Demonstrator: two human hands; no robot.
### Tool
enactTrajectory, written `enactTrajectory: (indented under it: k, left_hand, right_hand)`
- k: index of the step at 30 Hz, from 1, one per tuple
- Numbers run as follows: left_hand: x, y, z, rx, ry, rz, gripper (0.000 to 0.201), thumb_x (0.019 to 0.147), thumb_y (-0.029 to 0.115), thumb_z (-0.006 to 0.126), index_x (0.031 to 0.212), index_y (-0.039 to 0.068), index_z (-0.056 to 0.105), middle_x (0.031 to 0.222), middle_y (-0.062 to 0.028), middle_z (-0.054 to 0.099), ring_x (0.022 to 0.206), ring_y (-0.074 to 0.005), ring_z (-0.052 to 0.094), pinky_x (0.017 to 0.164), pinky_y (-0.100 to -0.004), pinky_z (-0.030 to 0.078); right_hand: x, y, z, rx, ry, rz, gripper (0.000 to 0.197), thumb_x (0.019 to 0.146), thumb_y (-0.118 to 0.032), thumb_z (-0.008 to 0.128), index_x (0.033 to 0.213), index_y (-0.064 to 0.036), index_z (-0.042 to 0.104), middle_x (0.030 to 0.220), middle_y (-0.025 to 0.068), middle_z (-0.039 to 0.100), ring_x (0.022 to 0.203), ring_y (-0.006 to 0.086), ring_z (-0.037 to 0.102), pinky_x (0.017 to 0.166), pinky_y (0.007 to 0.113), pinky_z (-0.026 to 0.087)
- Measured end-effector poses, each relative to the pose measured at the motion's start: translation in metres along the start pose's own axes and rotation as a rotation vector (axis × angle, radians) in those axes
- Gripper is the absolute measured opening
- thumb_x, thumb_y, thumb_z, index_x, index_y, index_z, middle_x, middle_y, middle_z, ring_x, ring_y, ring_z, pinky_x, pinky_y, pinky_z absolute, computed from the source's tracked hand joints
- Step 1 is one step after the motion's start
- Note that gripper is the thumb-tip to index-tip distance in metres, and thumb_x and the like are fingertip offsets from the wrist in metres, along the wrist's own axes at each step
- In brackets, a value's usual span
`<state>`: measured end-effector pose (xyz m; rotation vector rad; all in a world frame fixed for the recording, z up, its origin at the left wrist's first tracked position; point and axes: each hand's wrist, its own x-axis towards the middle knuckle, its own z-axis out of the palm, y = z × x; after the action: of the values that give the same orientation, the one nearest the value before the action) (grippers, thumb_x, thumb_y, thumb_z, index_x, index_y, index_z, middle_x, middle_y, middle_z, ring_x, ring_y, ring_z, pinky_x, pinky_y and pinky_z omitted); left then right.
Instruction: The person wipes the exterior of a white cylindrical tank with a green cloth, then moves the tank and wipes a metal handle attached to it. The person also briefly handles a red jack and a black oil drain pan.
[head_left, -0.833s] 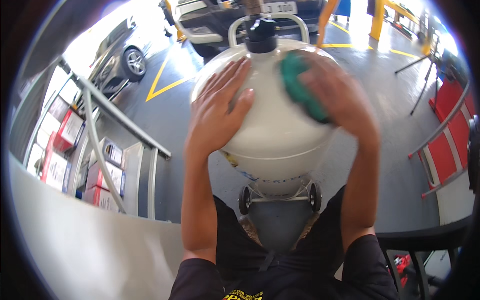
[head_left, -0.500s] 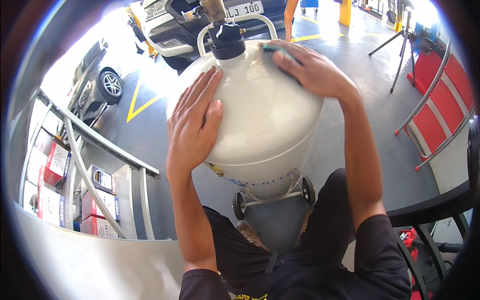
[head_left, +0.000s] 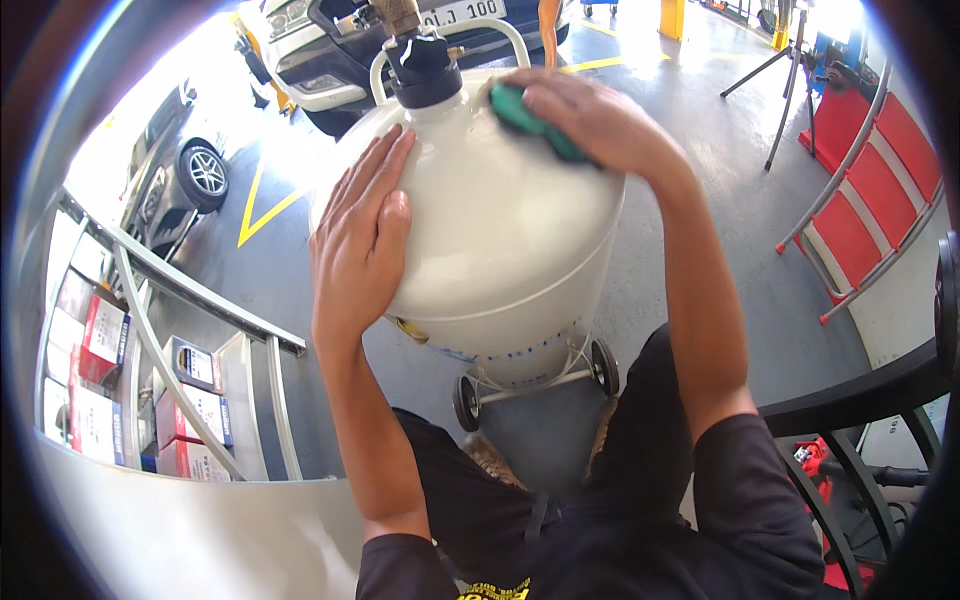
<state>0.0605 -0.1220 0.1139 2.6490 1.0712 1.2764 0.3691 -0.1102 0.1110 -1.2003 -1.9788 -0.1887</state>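
Left hand (head_left: pixel 358 245) spread flat, palm down, fingers nearly side by side and thumb a little apart, it lies on the left edge of the domed top of a white tank (head_left: pixel 490 230); the right hand (head_left: pixel 605 122), toward the far right edge of that dome, is laid over a bunched green cloth (head_left: pixel 535 122), though whether its fingers pinch the cloth or only press on it I cannot tell. Across the scene from the left, red and white boxes (head_left: pixel 105 340) sit behind a pale metal frame (head_left: pixel 200 285), and a grey car (head_left: pixel 160 190) stands toward the floor's far left, with a bent yellow line (head_left: pixel 252 210) painted just beside it. Next comes the front of a dark car (head_left: pixel 335 65), beyond the tank. The tank stands upright on the grey floor (head_left: pixel 690 270), just in front of the person's knees, with a black collar and valve (head_left: pixel 428 75) at its neck, a white tubular handle (head_left: pixel 515 42) behind, and two small black wheels (head_left: pixel 467 403) low on the near side. Farther right are a tripod (head_left: pixel 793 95), red seats (head_left: pixel 845 235) along the floor's right edge, and, nearer, a curved black rail (head_left: pixel 850 400).
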Motion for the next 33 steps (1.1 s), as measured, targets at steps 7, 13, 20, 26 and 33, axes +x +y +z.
enactTrajectory:
  k: [7,13,20,26,33]
  left_hand:
    - [-0.005,-0.008,-0.01,-0.009,-0.041,-0.014,0.051,0.103,0.018,0.045,0.15,0.007,0.064,0.156,-0.0183,0.059,0.147,-0.0376,0.053,0.125,-0.0446,0.036]
    - [0.002,0.0,-0.001,-0.128,-0.096,0.014,0.054,0.106,0.019,0.039,0.153,0.003,0.059,0.157,-0.0217,0.057,0.146,-0.0362,0.054,0.123,-0.0418,0.036]
    - [0.003,-0.004,0.007,-0.049,-0.049,-0.006,0.057,0.103,0.022,0.037,0.152,0.003,0.061,0.156,-0.0216,0.058,0.146,-0.0366,0.054,0.124,-0.0405,0.036]
    - [0.0,0.005,0.003,-0.034,-0.106,-0.172,0.061,0.103,0.025,0.035,0.154,0.0,0.057,0.159,-0.0177,0.057,0.148,-0.0333,0.051,0.125,-0.0385,0.032]
    - [0.009,0.013,0.013,-0.057,-0.107,-0.203,0.063,0.104,0.031,0.036,0.157,0.004,0.055,0.163,-0.01,0.054,0.151,-0.0252,0.045,0.127,-0.0346,0.027]
  right_hand:
    - [-0.052,-0.135,0.04,-0.229,0.178,-0.054,0.054,0.1,-0.043,0.06,0.146,-0.0149,0.065,0.142,0.0057,0.069,0.14,0.0293,0.059,0.121,0.053,0.038]
    - [-0.082,-0.153,0.101,-0.303,0.605,-0.041,0.047,0.096,-0.045,0.064,0.134,-0.0185,0.074,0.142,0.0025,0.069,0.139,0.025,0.059,0.122,0.056,0.032]
    - [-0.071,-0.067,0.044,0.213,0.701,0.39,0.048,0.107,-0.035,0.058,0.145,-0.0065,0.063,0.15,0.0217,0.059,0.146,0.0415,0.049,0.122,0.054,0.034]
    - [-0.154,-0.135,0.192,-0.164,0.903,0.357,0.07,0.11,-0.053,0.041,0.161,-0.0048,0.046,0.166,0.0294,0.04,0.157,0.0495,0.034,0.127,0.066,0.021]
    - [-0.29,-0.035,0.287,0.652,0.947,1.061,0.063,0.115,-0.041,0.036,0.163,-0.0009,0.039,0.164,0.0243,0.045,0.154,0.0368,0.042,0.127,0.051,0.031]
